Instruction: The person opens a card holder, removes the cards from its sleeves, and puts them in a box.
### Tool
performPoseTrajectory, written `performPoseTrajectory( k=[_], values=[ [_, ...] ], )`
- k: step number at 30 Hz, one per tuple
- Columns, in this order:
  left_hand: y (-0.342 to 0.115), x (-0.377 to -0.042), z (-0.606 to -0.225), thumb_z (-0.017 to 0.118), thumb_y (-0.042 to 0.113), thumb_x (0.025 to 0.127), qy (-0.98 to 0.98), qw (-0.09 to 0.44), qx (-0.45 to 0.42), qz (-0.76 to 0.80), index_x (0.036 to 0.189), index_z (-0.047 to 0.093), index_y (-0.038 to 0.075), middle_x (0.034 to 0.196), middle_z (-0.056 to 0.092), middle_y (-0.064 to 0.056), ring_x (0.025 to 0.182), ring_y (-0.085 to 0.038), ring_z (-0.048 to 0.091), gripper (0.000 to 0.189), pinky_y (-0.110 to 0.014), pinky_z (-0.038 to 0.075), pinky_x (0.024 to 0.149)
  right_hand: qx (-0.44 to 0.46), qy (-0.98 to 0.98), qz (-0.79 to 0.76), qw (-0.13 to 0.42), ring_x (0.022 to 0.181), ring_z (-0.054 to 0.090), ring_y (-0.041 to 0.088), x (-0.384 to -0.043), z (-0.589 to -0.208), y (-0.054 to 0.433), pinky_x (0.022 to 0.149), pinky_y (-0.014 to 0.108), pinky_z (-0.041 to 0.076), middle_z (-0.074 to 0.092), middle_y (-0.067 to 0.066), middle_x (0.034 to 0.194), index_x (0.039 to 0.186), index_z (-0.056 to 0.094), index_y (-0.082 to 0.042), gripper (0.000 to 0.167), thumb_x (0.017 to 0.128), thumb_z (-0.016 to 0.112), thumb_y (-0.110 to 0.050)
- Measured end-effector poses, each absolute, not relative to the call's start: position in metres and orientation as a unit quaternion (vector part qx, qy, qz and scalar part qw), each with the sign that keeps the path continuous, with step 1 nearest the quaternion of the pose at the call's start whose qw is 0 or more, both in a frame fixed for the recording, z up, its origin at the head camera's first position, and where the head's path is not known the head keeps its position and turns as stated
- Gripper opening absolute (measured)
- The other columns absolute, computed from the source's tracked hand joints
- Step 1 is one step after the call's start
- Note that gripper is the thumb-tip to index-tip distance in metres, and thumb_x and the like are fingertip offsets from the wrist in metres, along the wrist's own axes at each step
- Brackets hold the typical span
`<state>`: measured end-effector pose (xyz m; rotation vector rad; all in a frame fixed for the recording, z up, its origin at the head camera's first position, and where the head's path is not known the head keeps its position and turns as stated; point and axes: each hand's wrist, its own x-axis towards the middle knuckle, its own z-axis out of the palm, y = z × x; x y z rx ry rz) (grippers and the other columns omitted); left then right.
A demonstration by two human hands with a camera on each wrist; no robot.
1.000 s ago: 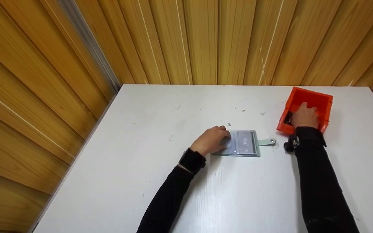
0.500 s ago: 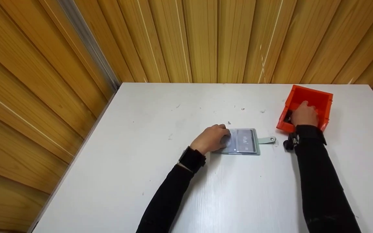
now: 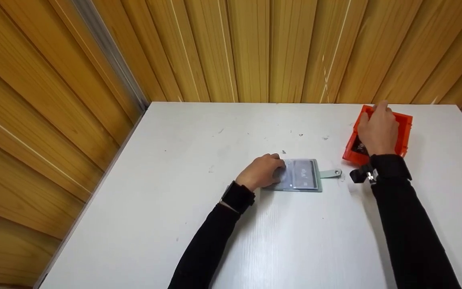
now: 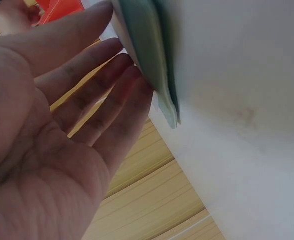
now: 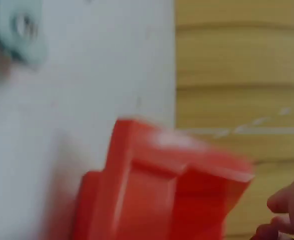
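A pale green card holder with clear sleeves lies on the white table, a card marked "Vip" showing in its right half. Its snap strap points right. My left hand rests on the holder's left part; in the left wrist view the fairly straight fingertips press its surface. Over the orange-red bin is my right hand, its fingers level with the far rim. In the right wrist view only curled fingertips show at the edge; I cannot tell whether they hold something.
Inside the bin at its near left lies a dark item with light print. Wood-patterned panels stand along the table's back and left edges. Small dark marks dot the white tabletop.
My right hand has risen out of the bin's inside toward its far rim, uncovering more of the dark item. The left hand and the card holder have stayed in place.
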<state>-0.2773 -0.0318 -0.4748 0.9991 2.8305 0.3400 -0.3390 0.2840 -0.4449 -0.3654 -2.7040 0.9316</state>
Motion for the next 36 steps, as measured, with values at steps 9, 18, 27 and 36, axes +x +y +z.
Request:
performPoseTrajectory(
  k=[9,18,27,36],
  values=[
    [-0.032,-0.279,-0.474,0.079,0.015,0.092,0.935,0.057,0.335,0.104,0.123,0.074,0.01,0.121,0.069,-0.005,0.114,-0.022,0.065,0.032,-0.03,0.051,0.103,0.038,-0.931,0.34,0.126,0.075,0.051,0.028,-0.296,-0.447,0.228,0.064,0.031,0.046,0.059,0.015,0.09,0.135,0.053,-0.004,0.039,0.105,0.058,-0.029],
    [-0.03,-0.28,-0.476,0.08,0.016,0.091,0.932,0.049,0.343,0.104,0.122,0.074,0.01,0.12,0.07,-0.006,0.112,-0.023,0.066,0.032,-0.031,0.052,0.101,0.169,-0.939,0.298,-0.019,0.076,0.05,0.022,-0.275,-0.482,0.211,0.066,0.032,0.039,0.059,0.007,0.091,0.139,0.06,-0.01,0.05,0.096,0.074,-0.03],
    [-0.029,-0.281,-0.476,0.08,0.017,0.091,0.933,0.052,0.34,0.103,0.124,0.074,0.01,0.122,0.069,-0.005,0.113,-0.022,0.066,0.034,-0.03,0.052,0.101,0.181,-0.945,0.256,-0.097,0.092,0.048,0.023,-0.271,-0.502,0.216,0.073,0.035,0.036,0.05,0.007,0.1,0.152,0.053,-0.013,0.083,0.085,0.082,-0.051],
    [-0.03,-0.28,-0.475,0.081,0.016,0.091,0.933,0.055,0.338,0.108,0.123,0.074,0.011,0.12,0.069,-0.005,0.112,-0.021,0.066,0.033,-0.03,0.052,0.101,0.179,-0.933,0.303,-0.078,0.088,0.048,0.022,-0.273,-0.509,0.217,0.073,0.033,0.036,0.054,0.004,0.094,0.139,0.068,-0.02,0.067,0.08,0.088,-0.044]
  ],
)
